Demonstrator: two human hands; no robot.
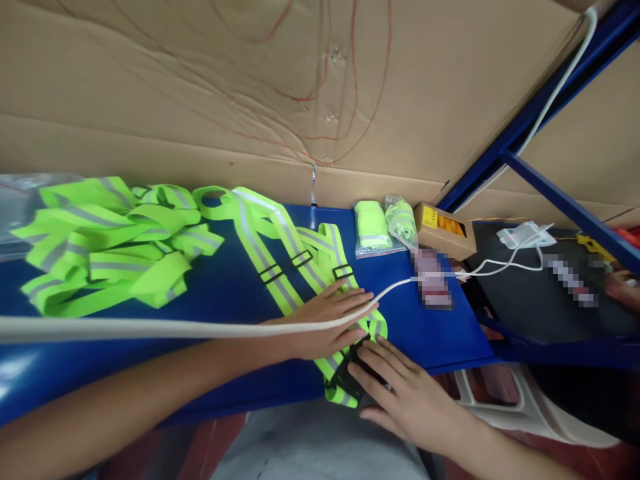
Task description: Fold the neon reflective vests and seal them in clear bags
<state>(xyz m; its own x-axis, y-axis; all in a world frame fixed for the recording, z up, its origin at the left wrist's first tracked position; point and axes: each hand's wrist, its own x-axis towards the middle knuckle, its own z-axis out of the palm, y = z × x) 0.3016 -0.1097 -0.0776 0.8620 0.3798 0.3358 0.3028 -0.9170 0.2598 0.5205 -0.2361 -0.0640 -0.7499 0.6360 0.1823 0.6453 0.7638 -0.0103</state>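
A neon yellow-green harness (pixel 270 258) with silver stripes and black sliders is laid out on the blue table (pixel 225 300). My left hand (pixel 325 323) rests flat across its straps, fingers spread toward the right. Near the table's front edge, my right hand (pixel 400 387) lies over a black buckle (pixel 347 380), its fingers stretched out and touching it; part of the buckle is hidden beneath them. A heap of similar straps (pixel 110 247) sits at the left of the table.
Two bagged neon rolls (pixel 373 227) and a cardboard box (pixel 445 230) stand at the back right. A white cable (pixel 200 328) crosses the view above my left arm. Another person's hand (pixel 623 289) shows at the far right, beside a blue frame (pixel 565 193).
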